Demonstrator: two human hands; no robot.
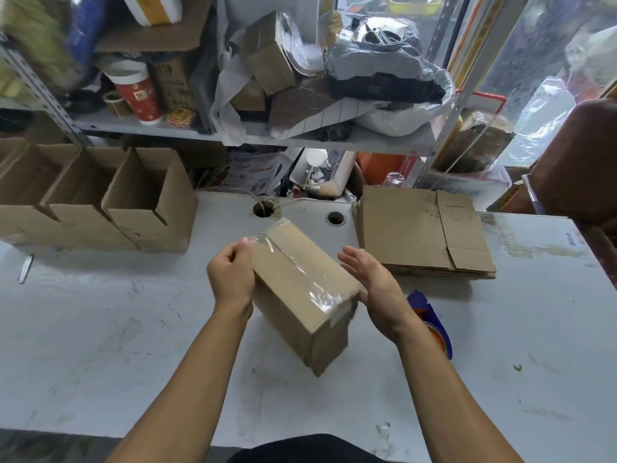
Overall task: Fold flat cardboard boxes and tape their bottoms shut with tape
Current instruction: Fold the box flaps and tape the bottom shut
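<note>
**Taped box between both hands over the desk**

We see a wide, scuffed white desk (100, 329) running across the view, with a cluttered grey metal shelf (233, 133) behind it. On the desk's far left stands a row of open brown cardboard boxes (147, 208), upright and side by side. On the far right lies a stack of flat brown cardboard blanks (424, 232).

In the middle we find the folded brown cardboard box (300, 295), tilted, one corner pointing down toward the desk. A strip of clear shiny tape (293, 262) runs along the seam of its upper face and wraps over both ends.

Our left hand (230, 275) has its fingers curled at the box's far left edge, gripping it where the tape ends. Our right hand (374, 282) is flat, fingers straight, just beside the box's right side.

Behind the right wrist lies a blue tape dispenser with an orange roll (430, 322), partly hidden.
</note>
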